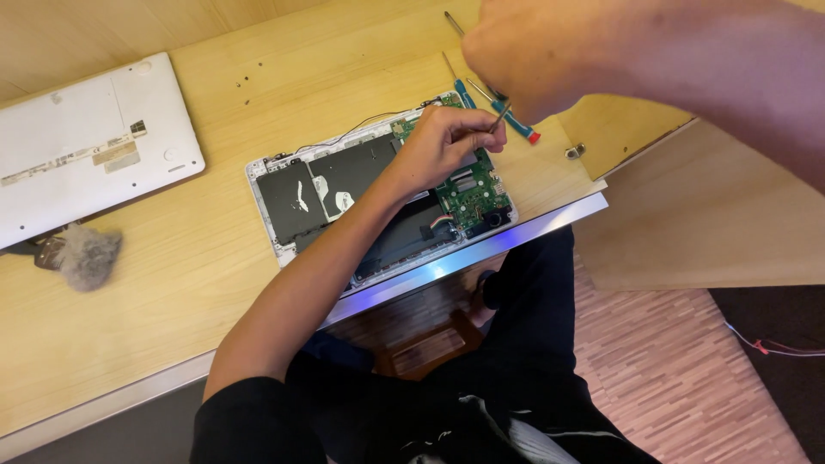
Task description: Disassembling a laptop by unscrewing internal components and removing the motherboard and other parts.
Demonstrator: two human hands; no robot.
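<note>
An opened white laptop base [284, 245] lies on the wooden desk, showing black battery panels and a green circuit board [473, 193]. My left hand [438, 146] rests on the board's upper part, fingers curled around the thin metal shaft of a tool [498, 116]. My right hand [524, 56] hovers above it, closed on the top of the same tool, whose handle is hidden in the fist. Two blue-handled screwdrivers [516, 120] lie on the desk just behind the laptop.
The removed white laptop cover [86, 146] lies at the far left, with a grey fluffy cloth [86, 255] beside it. The desk's front edge [481, 253] runs right under the laptop. My legs and a wooden floor [670, 369] are below.
</note>
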